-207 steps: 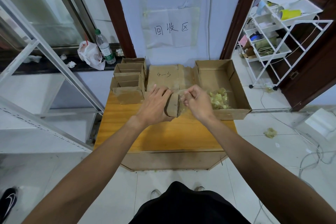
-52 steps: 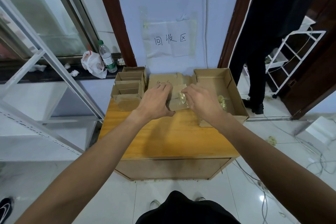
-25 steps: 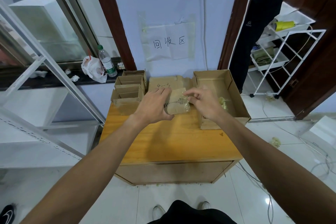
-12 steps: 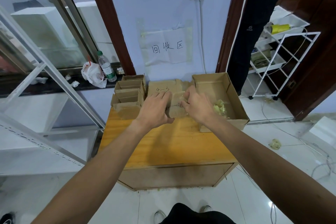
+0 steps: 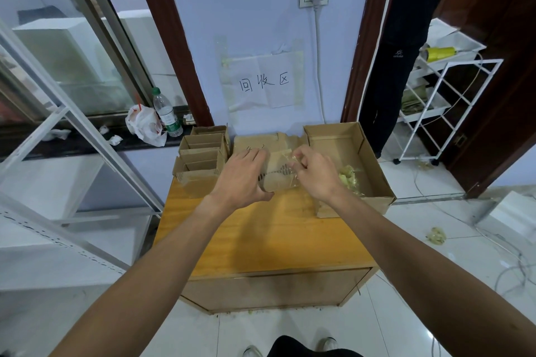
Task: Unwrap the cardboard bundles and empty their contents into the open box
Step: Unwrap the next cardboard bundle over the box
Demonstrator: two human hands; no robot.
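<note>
Left hand [image 5: 240,175] gripping cardboard bundle [image 5: 277,172], right hand [image 5: 314,171] seemingly pinching its clear wrap [image 5: 291,164]

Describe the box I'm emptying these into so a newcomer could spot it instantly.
Find the wooden table below the handwritten wall sign. The open box sits at its right end. Unlike the small cartons grouped at the left, it is wide and holds a yellowish clump.

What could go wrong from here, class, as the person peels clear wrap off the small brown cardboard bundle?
1. The small brown cardboard bundle, gripped by the left hand, is over the yellow wooden table, not the open brown cardboard box; loosened contents may spill outside it.
2. The right hand pinches the clear plastic wrap, which may tear.
</note>
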